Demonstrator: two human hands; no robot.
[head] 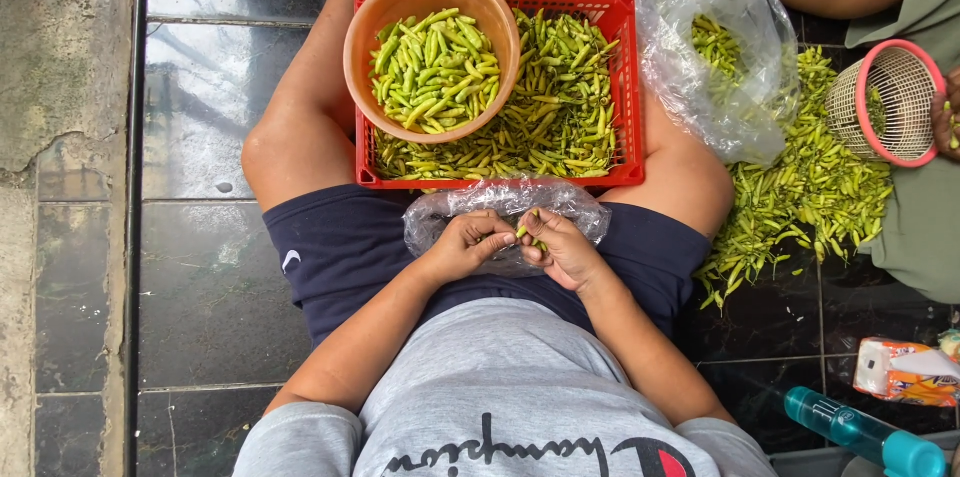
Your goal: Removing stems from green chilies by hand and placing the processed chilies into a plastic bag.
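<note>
Nearest the camera, the person's 2 hands meet over the lap. The left hand (462, 245) is curled, fingers pinched on a small green chili (522, 230), and the right hand (562, 249) grips the same chili from the other side, fingertips closed on it. Both hands rest on a crumpled clear bag (580, 209) spread across the dark shorts (340, 247).

Just beyond the bag, between the knees, sits a red crate (628, 87) filled with green chilies. An orange bowl (365, 47), also full of chilies, rests on the crate's left corner.

To the right of the crate a second clear plastic bag (740, 107) holds more chilies, and behind it a loose pile of chilies (810, 187) lies on the dark tiled floor (210, 277). At the far right another person's hand (945, 117) holds a pink-rimmed woven basket (890, 102) tipped on its side.

At the lower right lie an orange packet (905, 372) and a teal bottle (860, 432).
</note>
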